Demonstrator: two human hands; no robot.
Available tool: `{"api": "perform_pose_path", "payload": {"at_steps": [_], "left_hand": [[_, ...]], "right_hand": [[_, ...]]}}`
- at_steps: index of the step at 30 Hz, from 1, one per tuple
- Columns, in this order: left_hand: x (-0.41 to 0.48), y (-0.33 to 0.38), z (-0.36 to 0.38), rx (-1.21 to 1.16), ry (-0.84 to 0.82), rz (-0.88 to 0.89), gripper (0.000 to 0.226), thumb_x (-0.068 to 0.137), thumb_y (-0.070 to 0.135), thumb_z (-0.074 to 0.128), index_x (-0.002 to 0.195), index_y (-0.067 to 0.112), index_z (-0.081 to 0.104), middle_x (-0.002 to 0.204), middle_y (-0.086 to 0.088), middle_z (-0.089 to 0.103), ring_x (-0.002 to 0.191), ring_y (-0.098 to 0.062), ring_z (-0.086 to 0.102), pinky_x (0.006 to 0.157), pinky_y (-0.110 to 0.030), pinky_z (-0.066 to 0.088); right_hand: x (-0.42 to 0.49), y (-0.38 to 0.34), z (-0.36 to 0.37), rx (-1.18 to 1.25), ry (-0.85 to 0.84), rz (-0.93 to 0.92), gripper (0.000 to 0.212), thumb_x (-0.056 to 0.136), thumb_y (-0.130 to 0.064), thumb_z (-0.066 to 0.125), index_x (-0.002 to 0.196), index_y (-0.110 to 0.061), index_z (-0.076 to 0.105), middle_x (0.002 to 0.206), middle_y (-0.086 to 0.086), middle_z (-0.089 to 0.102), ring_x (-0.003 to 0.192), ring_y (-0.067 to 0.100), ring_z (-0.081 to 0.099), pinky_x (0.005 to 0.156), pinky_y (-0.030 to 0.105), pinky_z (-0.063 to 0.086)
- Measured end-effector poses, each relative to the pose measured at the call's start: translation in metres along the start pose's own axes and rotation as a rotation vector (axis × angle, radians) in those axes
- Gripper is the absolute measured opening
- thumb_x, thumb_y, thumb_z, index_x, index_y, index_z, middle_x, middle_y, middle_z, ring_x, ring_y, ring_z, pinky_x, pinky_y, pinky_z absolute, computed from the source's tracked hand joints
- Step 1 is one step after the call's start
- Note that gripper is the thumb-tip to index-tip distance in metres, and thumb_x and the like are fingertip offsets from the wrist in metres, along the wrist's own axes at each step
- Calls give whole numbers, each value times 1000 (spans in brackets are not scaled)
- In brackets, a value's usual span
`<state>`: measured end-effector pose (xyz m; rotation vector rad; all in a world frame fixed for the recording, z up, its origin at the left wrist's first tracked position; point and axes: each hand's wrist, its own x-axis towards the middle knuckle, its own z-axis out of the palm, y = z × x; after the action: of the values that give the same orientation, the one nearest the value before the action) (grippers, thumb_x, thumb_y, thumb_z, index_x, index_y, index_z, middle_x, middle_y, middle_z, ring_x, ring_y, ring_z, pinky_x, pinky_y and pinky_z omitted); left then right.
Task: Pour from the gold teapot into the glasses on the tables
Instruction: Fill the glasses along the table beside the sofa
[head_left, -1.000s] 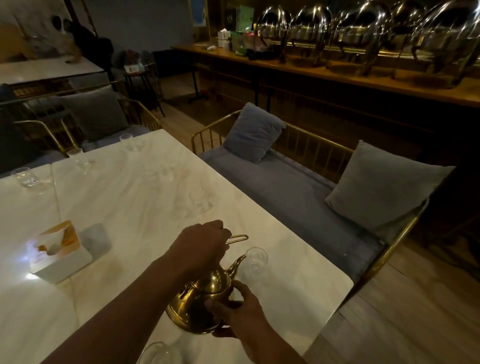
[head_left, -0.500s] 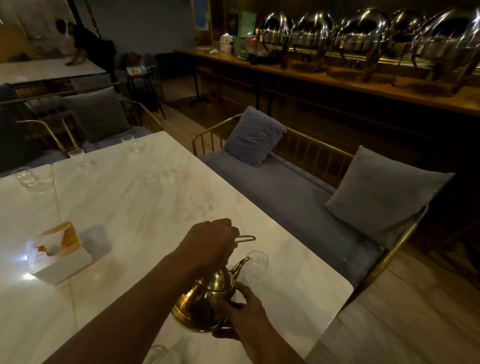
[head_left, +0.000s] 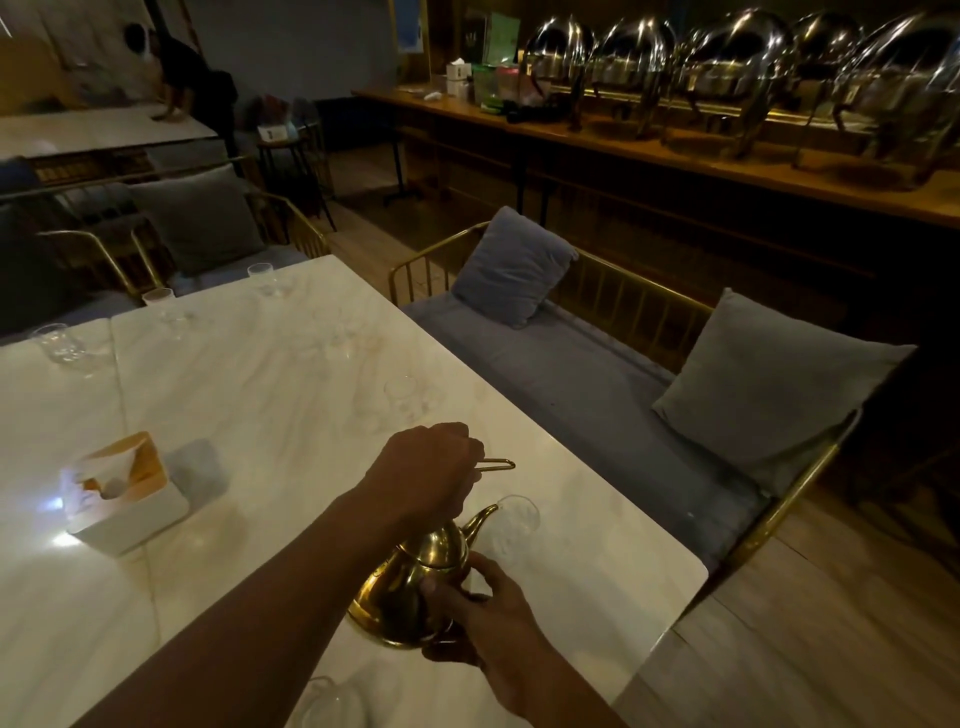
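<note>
Clamped on the wire handle, the left hand (head_left: 423, 475) tips the gold teapot (head_left: 410, 587) toward a glass (head_left: 511, 522) near the marble counter (head_left: 249, 415) corner; the right hand (head_left: 480, 618) cups its slick, probably heavy belly, beside fragile glassware.

We see two bare forearms, no sleeves, watch or rings visible on either. Our left hand (head_left: 423, 480) shows its back and knuckles; our right hand (head_left: 485, 610) shows thumb, fingers and wrist, dim in the low light.
</note>
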<state>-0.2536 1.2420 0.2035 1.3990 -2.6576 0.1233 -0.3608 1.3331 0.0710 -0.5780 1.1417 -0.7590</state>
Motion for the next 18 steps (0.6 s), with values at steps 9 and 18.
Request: {"api": "perform_pose_path", "payload": {"at_steps": [9,18], "left_hand": [[-1,0,-3,7,-12,2,26,97,36,53,115,22,67,105,3,66,85,-16,67,72,-28,54],[-2,4,-6,11,-3,-2,26,97,35,53,114,22,67,104,2,66,84,-17,66,68,-27,49]], "right_hand": [[-4,-2,2,-13,3,8,101,48,-32,97,139,-30,50,120,15,69,98,36,74,84,53,62],[-8,-3,1,-4,5,9,97,51,-32,99,136,-30,52,121,16,70,95,35,76,85,54,61]]}}
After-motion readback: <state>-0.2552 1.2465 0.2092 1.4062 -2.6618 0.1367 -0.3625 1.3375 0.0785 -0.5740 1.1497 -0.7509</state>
